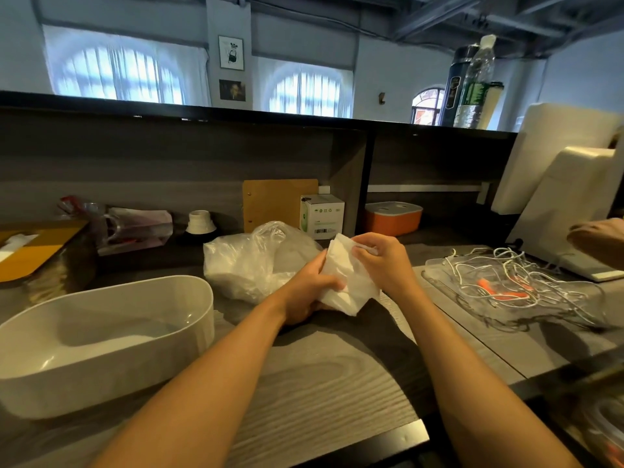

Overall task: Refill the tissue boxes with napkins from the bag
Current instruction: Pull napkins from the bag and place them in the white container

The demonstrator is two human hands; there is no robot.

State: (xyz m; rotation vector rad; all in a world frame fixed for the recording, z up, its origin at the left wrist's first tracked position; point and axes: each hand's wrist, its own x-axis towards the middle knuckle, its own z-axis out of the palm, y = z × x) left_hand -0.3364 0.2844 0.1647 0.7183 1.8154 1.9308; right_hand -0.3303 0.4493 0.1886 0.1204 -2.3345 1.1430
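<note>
A stack of white napkins [349,278] is held above the wooden counter, just right of a crumpled clear plastic bag [251,261]. My left hand [309,292] grips the stack's lower left edge, and my right hand [381,256] pinches its upper right corner. An open white oval tissue box [108,336], without its lid, stands at the left with nothing visible inside. At the far left lies a wooden lid [37,244] with a white tissue poking through its slot.
A clear tray of white and orange cables [516,282] sits at the right. Another person's hand [597,239] shows at the right edge beside a white terminal [567,204]. Behind the bag stand a small white carton [322,216], an orange container [393,217] and a wooden board [277,201].
</note>
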